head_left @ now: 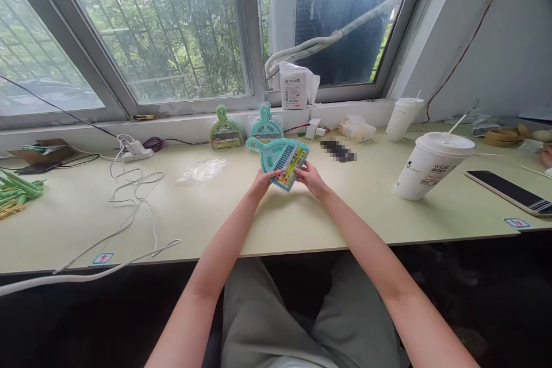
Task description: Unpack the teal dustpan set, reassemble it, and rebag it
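Both hands, left hand [261, 180] and right hand [311, 178], grip one teal mini dustpan set [280, 157] whose label is on; beyond them green set [225, 130] and second teal set [266, 123] stand untouched.

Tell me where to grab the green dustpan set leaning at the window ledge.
Best guess: take the green dustpan set by its looped handle at the top, coming from above. It stands upright against the ledge with the handle free, while the teal dustpan set stands close on its right.
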`<action>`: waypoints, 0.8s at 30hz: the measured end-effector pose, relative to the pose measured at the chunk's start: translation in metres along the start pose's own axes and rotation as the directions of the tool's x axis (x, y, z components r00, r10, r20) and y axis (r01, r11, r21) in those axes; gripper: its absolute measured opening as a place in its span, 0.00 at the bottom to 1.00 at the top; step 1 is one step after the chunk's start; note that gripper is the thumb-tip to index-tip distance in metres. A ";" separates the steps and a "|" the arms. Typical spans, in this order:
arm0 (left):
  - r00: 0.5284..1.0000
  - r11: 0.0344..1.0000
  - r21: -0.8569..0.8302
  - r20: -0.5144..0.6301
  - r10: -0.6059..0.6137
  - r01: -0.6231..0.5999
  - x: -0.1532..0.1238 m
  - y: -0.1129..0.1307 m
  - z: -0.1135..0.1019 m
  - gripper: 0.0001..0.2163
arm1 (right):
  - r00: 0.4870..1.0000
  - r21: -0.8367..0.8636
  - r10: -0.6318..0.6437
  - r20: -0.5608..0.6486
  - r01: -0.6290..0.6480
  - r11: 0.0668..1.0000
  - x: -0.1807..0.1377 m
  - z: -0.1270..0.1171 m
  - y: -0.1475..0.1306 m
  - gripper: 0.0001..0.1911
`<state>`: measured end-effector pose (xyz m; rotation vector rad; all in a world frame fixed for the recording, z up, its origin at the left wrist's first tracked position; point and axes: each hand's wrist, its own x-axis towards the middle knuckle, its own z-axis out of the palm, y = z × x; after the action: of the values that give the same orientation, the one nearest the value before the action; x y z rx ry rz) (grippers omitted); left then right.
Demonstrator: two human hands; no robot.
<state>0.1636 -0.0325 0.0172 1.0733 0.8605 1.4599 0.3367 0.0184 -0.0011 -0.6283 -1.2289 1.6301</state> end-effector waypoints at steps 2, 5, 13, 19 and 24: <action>1.000 1.000 -0.006 0.011 0.011 -0.011 -0.001 0.003 0.002 0.32 | 1.000 0.010 0.010 -0.011 -0.010 1.000 -0.001 0.000 -0.001 0.18; 1.000 1.000 -0.001 0.014 0.019 -0.019 -0.002 0.004 0.002 0.32 | 0.999 0.009 0.030 -0.012 -0.030 1.000 -0.002 0.002 -0.004 0.17; 0.998 0.995 0.100 0.067 0.016 -0.023 0.001 0.001 0.000 0.29 | 0.997 -0.018 0.028 -0.074 -0.030 0.999 -0.001 0.001 -0.006 0.17; 0.912 0.540 0.840 -0.255 0.321 0.045 0.009 0.023 -0.067 0.23 | 0.994 -0.050 0.016 -0.105 -0.021 0.999 -0.001 -0.008 -0.010 0.14; 0.758 0.080 0.829 -0.542 0.364 0.554 0.003 0.029 -0.128 0.26 | 0.990 -0.114 0.064 -0.126 -0.078 0.990 -0.001 -0.011 -0.007 0.12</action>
<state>0.0337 -0.0292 0.0022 1.3513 2.7759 0.8665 0.3491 0.0220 0.0013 -0.8425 -1.2316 1.5611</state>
